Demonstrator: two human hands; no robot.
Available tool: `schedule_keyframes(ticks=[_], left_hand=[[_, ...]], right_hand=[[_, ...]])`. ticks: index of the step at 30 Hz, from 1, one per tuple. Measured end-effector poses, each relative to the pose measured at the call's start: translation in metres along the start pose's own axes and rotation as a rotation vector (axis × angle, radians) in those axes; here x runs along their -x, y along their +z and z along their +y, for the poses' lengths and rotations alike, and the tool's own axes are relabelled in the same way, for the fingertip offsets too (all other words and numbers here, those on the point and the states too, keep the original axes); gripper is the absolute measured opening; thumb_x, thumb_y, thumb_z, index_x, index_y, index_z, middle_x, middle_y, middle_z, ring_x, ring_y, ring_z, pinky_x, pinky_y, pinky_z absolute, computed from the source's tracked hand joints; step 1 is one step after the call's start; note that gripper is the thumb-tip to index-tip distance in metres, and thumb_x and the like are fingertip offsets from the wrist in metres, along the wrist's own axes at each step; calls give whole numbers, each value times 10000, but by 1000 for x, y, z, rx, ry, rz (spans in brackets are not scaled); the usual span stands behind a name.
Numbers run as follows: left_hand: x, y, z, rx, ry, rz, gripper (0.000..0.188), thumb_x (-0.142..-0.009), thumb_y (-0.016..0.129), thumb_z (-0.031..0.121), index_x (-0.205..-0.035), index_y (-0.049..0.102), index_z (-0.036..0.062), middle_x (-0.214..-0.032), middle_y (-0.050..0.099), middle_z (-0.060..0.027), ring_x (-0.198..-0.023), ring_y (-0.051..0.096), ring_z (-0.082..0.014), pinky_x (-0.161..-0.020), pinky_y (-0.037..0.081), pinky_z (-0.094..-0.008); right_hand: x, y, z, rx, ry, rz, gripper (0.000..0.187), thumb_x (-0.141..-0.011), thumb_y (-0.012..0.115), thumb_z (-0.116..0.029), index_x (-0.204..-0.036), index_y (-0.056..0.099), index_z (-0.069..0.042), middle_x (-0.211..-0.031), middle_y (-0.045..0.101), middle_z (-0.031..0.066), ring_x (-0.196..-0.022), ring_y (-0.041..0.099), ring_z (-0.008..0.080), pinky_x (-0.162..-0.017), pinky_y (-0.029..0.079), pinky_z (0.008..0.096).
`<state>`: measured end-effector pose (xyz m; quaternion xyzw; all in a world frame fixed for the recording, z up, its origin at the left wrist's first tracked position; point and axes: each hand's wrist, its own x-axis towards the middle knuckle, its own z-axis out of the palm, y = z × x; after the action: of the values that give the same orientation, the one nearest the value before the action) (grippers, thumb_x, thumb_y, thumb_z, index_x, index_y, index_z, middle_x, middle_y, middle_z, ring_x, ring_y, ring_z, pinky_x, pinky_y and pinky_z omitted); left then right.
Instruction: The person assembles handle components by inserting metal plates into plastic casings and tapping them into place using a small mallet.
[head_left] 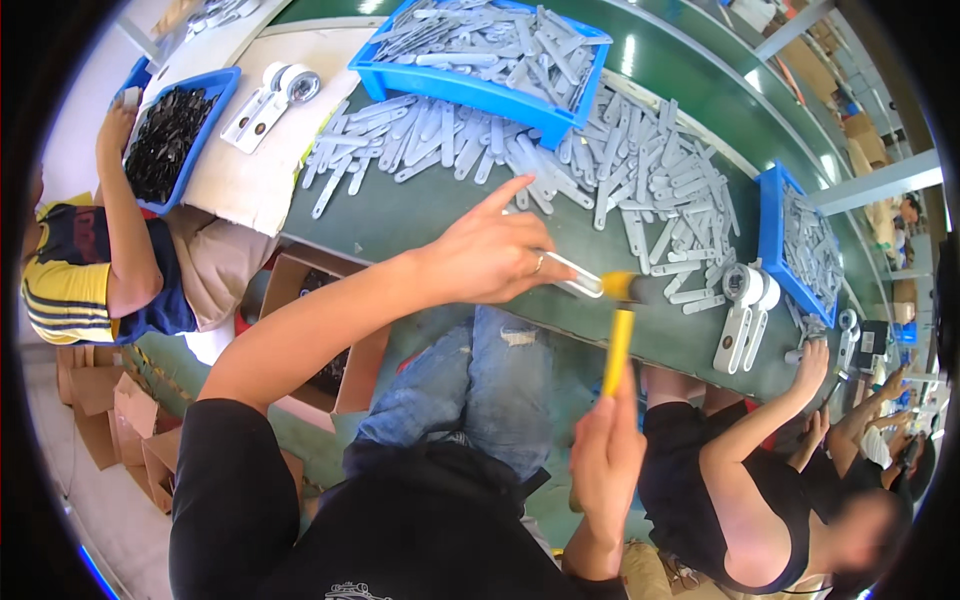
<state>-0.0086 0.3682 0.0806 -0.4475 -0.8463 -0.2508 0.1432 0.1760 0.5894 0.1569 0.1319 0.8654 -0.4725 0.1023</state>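
Observation:
My left hand (495, 250) is closed on a pale grey elongated part (580, 282) with a slot in it, held low over the table's near edge; its index finger points up and away. In my right hand (607, 455) is a hammer (619, 345) with a yellow handle. The yellow-and-dark hammer head is at the right end of the grey part; whether they touch I cannot tell. Just beyond my hands lies a wide heap of similar flat grey parts (610, 160) on the green table (360, 225).
A blue bin (560, 125) full of grey strips stands on the heap, and another blue bin (770, 225) is at the right. White-ended assemblies (738, 320) lie nearby. At left, a person sits by a blue tray (215, 90) of black parts. Another person works close on my right. Cardboard box (350, 380) below.

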Motion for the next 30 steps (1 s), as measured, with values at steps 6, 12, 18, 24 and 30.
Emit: schedule_keyframes(ticks=[6,12,18,24,30], left_hand=[[3,4,2,-5,-157,12,990,-830,861,239,-1658,329,132,-1055,767,-13,-1228,652,-258,-1287,190,-644],[-4,0,1,72,-251,-66,1199,-819,879,239,-1689,80,33,-1015,793,-14,-1301,624,-259,-1307,138,-612],[0,-2,3,119,-238,-20,1208,-821,873,240,-1657,55,-63,-945,776,-47,-1168,659,-300,-1313,142,-566],[-1,3,2,111,-249,1,1247,-799,889,249,-1658,40,-60,-921,766,-44,-1114,686,-293,-1316,143,-561],[0,3,1,113,-258,-18,1215,-817,875,248,-1661,53,-50,-947,770,-61,-1108,687,-297,-1316,140,-568]], right_hand=[[-22,5,7,228,-72,-56,524,-1121,454,-139,-1624,353,-33,-695,593,202,-570,623,345,-557,478,416],[-23,12,7,226,-2,-52,539,-1112,449,-143,-1635,350,-58,-708,603,178,-565,628,320,-558,477,389],[-36,28,-6,300,-187,-128,546,-1117,456,-158,-1642,337,-63,-705,599,189,-567,637,314,-572,499,382],[-25,20,-22,223,-125,-46,521,-1118,471,-169,-1617,376,-51,-748,651,232,-605,656,419,-552,487,464],[-10,9,-3,103,-102,71,526,-1108,470,-143,-1617,387,-44,-772,650,229,-595,652,325,-588,510,408]])
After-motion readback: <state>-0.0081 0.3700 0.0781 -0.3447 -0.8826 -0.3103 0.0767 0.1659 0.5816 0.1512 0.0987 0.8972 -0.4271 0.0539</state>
